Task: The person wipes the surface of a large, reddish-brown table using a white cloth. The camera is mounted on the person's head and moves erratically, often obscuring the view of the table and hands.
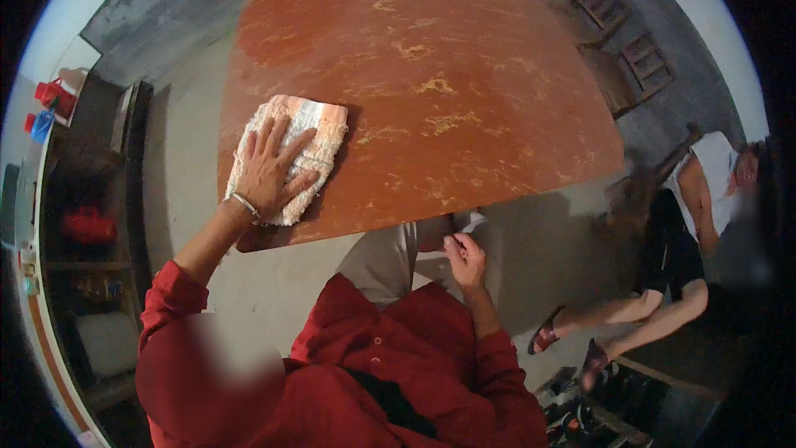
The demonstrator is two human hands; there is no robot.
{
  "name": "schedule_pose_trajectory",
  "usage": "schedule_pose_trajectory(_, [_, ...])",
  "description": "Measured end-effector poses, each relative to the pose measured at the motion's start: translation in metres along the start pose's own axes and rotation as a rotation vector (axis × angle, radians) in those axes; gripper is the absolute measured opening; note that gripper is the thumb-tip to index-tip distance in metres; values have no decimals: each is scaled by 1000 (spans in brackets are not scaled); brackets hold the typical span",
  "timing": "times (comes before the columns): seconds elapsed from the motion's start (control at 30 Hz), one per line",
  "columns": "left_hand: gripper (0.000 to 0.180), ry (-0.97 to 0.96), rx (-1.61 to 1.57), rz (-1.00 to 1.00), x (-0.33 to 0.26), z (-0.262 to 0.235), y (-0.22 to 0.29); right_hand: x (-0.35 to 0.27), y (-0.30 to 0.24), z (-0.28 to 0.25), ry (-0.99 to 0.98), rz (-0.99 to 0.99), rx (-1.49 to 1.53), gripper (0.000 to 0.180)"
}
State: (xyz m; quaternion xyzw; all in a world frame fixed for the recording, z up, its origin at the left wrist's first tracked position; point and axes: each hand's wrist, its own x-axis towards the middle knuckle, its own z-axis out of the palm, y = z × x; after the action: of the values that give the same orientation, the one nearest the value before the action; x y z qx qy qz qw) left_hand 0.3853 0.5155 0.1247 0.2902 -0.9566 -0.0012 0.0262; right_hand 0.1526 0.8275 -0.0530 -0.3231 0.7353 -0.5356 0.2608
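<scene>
My left hand [274, 168] lies flat on a folded towel [328, 134], its fingers spread and pressing down. The towel is whitish and textured, with peach and pale stripes along its far end. It rests on the near left corner of a reddish-brown wooden table [464, 75] with worn yellowish patches. A bracelet circles my left wrist. Below the table's near edge, in front of my lap, my right hand [467, 261] is held loosely closed with its fingers curled. I see nothing in it, and it is apart from the table.
Wooden chairs [645, 66] stand beyond the table's right side. At the right, a person [696, 191] sits with legs stretched toward me, above a rack of shoes [572, 411]. Along the left runs a dark open shelf unit [91, 265] with a red item [89, 226] inside.
</scene>
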Motion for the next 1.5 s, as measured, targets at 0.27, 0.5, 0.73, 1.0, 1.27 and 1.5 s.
schedule_pose_trajectory(0.27, [41, 348, -515, 583, -65, -31, 99, -113, -56, -44, 342, -23, -806, 28])
schedule_pose_trajectory(0.5, [35, -76, -388, 513, -106, 105, 151, -143, -48, -50, 290, -2, -979, 16])
schedule_pose_trajectory(0.73, [26, -96, -302, 611, -93, 109, 167, -165, -58, -96, -324, 208, -374, 14])
schedule_pose_trajectory(1.0, [20, -280, -423, 667, -93, 116, 166, -158, -56, -95, -623, 129, -354, 20])
schedule_pose_trajectory(1.27, [31, -687, -775, 638, -124, 86, 152, -128, -59, -90, -760, 29, -454, 22])
schedule_pose_trajectory(1.5, [22, -94, -958, 420, -115, 10, 125, -59, -163, -35, -570, -149, -194, 22])
